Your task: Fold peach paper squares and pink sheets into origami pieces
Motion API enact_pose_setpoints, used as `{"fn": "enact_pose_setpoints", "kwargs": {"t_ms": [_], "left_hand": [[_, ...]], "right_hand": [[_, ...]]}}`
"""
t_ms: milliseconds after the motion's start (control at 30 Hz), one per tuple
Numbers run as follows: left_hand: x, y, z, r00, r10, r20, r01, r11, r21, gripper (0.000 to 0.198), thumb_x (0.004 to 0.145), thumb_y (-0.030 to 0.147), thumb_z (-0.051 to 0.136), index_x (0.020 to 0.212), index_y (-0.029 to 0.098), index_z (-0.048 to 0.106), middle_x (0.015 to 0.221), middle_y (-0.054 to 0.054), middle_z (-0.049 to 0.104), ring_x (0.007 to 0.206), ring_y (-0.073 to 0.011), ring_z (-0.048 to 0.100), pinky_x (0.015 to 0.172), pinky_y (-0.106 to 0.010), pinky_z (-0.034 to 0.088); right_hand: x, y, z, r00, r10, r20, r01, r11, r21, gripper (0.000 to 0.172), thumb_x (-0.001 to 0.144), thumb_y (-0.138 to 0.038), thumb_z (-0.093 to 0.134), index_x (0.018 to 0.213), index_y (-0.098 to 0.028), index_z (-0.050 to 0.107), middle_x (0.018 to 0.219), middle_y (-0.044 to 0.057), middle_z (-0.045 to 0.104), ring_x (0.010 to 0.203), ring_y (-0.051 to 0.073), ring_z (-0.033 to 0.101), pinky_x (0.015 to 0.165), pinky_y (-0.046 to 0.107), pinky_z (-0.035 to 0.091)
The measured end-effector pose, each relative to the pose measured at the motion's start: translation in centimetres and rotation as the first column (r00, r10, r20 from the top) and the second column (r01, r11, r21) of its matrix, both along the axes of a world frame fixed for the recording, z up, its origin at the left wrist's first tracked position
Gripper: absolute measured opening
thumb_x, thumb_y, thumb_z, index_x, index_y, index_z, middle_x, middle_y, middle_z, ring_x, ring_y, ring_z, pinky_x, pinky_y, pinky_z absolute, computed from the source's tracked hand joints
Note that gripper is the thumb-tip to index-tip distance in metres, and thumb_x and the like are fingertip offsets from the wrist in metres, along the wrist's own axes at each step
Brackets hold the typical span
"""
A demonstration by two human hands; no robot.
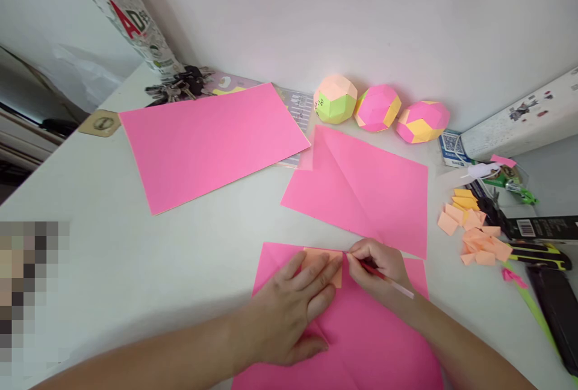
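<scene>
My left hand (295, 306) lies flat with its fingers stretched over a peach paper square (337, 275), pressing it on a large pink sheet (374, 330). The square sits along the sheet's top edge. Pinched in my right hand (382, 266) is a slim pen (397, 287) with a red and pale pink barrel. Its tip meets the pink sheet just beside the square's right edge. Creases run across the sheet, and my forearms cover part of it. Beyond my hands lies a second creased pink sheet (365, 179).
A stack of pink paper (217, 143) lies at left, near keys (180, 86) and a tall printed can (130, 23). Three folded paper balls (378, 108) line the wall. At right are folded paper pieces (478, 242), a yellow-black cutter (539, 254) and a black case (555, 318).
</scene>
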State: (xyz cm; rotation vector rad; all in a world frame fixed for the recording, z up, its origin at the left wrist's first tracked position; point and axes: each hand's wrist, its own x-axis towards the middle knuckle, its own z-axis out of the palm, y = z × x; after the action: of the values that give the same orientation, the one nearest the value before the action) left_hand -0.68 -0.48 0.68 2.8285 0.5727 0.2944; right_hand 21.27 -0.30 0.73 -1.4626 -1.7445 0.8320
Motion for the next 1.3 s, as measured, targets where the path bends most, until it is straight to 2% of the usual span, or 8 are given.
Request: {"fn": "enact_pose_setpoints", "kwargs": {"t_ms": [133,300,567,833,1300], "left_hand": [[-0.02,0.02,-0.03,1.0,0.01,0.001,-0.01,1.0,-0.001,0.065,0.089,0.058,0.037,0.131,0.01,0.045,0.148,-0.018,0.031,0.135,-0.033,0.026,0.11,-0.048,0.005],[-0.04,-0.07,-0.22,1.0,0.009,0.01,-0.009,1.0,-0.014,0.065,0.089,0.058,0.038,0.132,0.01,0.044,0.148,-0.018,0.032,0.136,-0.0331,0.026,0.11,-0.048,0.006],[-0.06,-0.11,-0.21,1.0,0.015,0.021,-0.014,1.0,-0.028,0.065,0.088,0.057,0.04,0.132,0.01,0.044,0.148,-0.018,0.03,0.136,-0.0333,0.025,0.11,-0.048,0.009],[-0.09,-0.11,-0.23,1.0,0.015,0.02,-0.015,1.0,-0.015,0.065,0.088,0.058,0.039,0.132,0.01,0.044,0.149,-0.018,0.03,0.136,-0.033,0.025,0.11,-0.047,0.003],[-0.1,0.02,0.01,1.0,0.016,0.016,-0.016,1.0,-0.005,0.064,0.089,0.059,0.038,0.13,0.01,0.046,0.148,-0.018,0.031,0.135,-0.0326,0.028,0.11,-0.047,0.005]], "right_hand": [[-0.02,0.12,0.56,0.999,0.034,0.036,-0.033,0.999,-0.033,0.021,0.082,-0.018,0.052,0.063,-0.022,0.046,0.061,-0.002,0.059,0.05,0.01,0.052,0.045,0.021,0.041],[-0.07,0.17,0.9,0.999,0.02,0.035,-0.019,1.0,-0.024,0.02,0.081,-0.017,0.052,0.063,-0.022,0.046,0.062,-0.002,0.059,0.05,0.009,0.052,0.046,0.021,0.041],[-0.08,0.23,0.95,0.999,0.033,0.041,-0.031,0.999,-0.036,0.02,0.081,-0.015,0.052,0.063,-0.022,0.044,0.062,-0.002,0.059,0.051,0.01,0.053,0.047,0.02,0.041],[-0.07,0.22,0.93,0.998,0.04,0.039,-0.039,0.999,-0.035,0.02,0.081,-0.015,0.052,0.063,-0.022,0.045,0.062,-0.002,0.059,0.051,0.009,0.052,0.047,0.021,0.041],[0.03,0.07,0.79,0.999,0.04,0.028,-0.039,0.999,-0.032,0.02,0.082,-0.015,0.052,0.064,-0.021,0.046,0.063,-0.002,0.059,0.052,0.009,0.052,0.047,0.021,0.042]]}}
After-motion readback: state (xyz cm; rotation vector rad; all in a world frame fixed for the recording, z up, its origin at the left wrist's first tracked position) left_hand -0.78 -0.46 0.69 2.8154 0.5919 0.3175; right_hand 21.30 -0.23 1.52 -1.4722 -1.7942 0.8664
